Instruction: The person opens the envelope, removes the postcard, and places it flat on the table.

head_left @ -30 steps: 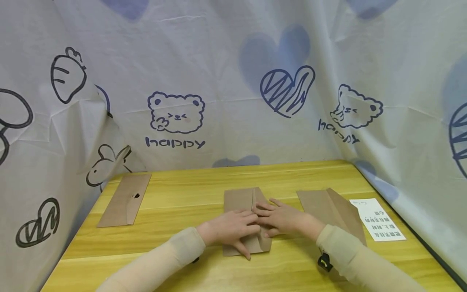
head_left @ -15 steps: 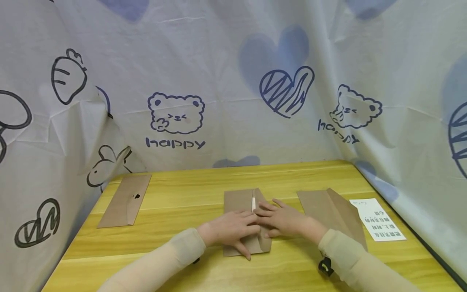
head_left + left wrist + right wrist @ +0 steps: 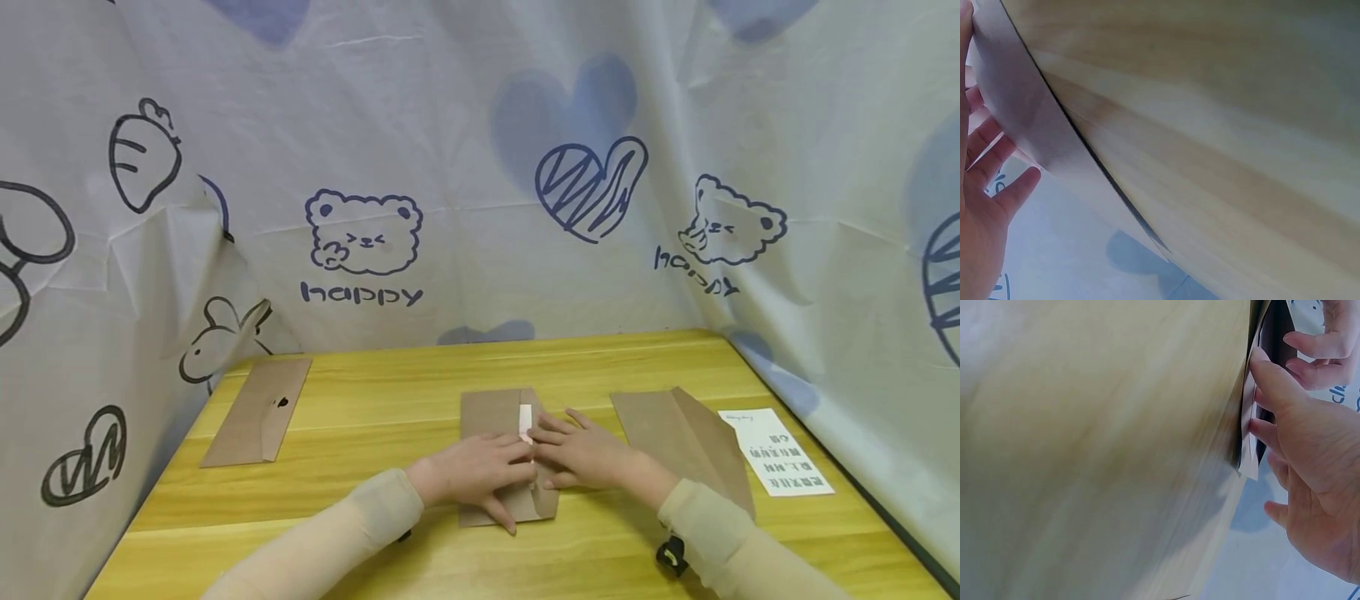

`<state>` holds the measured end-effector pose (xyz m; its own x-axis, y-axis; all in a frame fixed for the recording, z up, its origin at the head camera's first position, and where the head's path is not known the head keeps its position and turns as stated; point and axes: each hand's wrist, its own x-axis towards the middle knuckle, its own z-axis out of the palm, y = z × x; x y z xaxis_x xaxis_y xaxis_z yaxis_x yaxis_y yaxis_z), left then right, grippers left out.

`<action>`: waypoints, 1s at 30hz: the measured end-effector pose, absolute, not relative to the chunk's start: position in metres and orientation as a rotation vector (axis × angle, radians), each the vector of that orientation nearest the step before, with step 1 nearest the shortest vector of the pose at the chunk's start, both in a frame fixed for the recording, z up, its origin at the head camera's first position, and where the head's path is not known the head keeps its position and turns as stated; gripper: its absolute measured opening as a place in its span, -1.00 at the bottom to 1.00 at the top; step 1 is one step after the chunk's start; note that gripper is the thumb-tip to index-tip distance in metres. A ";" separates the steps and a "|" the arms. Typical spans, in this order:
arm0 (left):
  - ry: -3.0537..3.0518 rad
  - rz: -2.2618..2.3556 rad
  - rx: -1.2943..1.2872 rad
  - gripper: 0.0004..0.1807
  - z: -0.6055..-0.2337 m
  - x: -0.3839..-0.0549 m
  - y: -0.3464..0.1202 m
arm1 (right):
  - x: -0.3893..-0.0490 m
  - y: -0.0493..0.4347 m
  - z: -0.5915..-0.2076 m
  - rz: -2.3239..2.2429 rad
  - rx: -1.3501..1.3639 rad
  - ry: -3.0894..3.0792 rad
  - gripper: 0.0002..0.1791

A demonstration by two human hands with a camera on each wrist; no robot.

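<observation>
A brown paper envelope (image 3: 489, 412) lies in front of me, flap side up. My left hand (image 3: 468, 468) rests flat on its body, fingers extended rightward and thumb spread toward me. From the other side my right hand (image 3: 588, 452) touches the envelope's flap (image 3: 547, 504), fingertips right at its free edge. Between flap and body a white strip (image 3: 525, 419) shows, partly covered by fingers. The left wrist view has the left hand (image 3: 985, 212) beside the envelope's edge (image 3: 1029, 106). In the right wrist view, the right thumb and fingers (image 3: 1264, 429) meet the slightly raised flap edge.
A second brown envelope (image 3: 652, 417) lies to the right, flap spread, beside a white printed card (image 3: 787, 458). At the far left is another envelope (image 3: 247, 417), folded over, with a small black mark. A patterned white cloth (image 3: 450, 167) surrounds the wooden table (image 3: 375, 375).
The right hand has shifted slightly rightward with the flap edge. The gap beside the flap has widened, and the white strip in it has come into view. The left hand stays put.
</observation>
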<state>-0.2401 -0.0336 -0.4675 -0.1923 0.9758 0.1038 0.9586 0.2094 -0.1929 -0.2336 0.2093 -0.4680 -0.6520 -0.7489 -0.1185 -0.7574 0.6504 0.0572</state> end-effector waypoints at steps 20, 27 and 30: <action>-2.256 0.142 -1.857 -0.30 -0.470 -0.240 -0.035 | -0.234 0.226 -0.465 -0.120 -1.144 2.772 -0.32; -2.284 0.153 -1.874 -0.31 -0.470 -0.239 -0.035 | -0.235 0.232 -0.462 -0.148 -1.108 2.787 -0.40; -2.301 0.137 -1.893 -0.31 -0.471 -0.239 -0.034 | -0.237 0.235 -0.464 -0.119 -1.111 2.812 -0.43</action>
<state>-0.2391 -0.0341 -0.4707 -0.1867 0.9803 0.0641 0.9658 0.1951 -0.1710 -0.2370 0.2350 -0.4636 -0.7244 -0.6848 -0.0787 -0.6757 0.7281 -0.1154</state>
